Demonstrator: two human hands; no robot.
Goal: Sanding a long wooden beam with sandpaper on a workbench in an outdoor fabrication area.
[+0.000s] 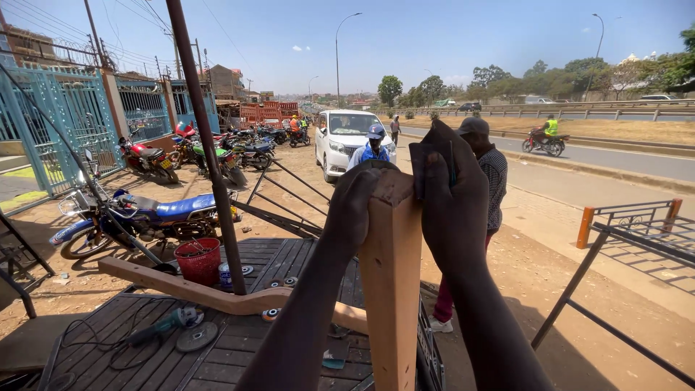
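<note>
- While traffic passes on the road behind, a person stands a pale wooden post (pixel 391 289) upright over a dark metal worktable (pixel 239 355) at a roadside workshop.
- Left hand (pixel 355 199) is wrapped over the post's top end, steadying it.
- Right hand (pixel 452 195) presses a dark sheet of sandpaper (pixel 427 163) against the post's upper right edge, fingers flat on the sheet.
- An angle grinder (pixel 170 322) with loose discs lies on the table beside a curved wooden piece (pixel 195 289) and a red basket (pixel 198 261).
- Two people stand just beyond; a blue motorcycle (pixel 137 217) is parked at left, a white car (pixel 344 137) behind.
</note>
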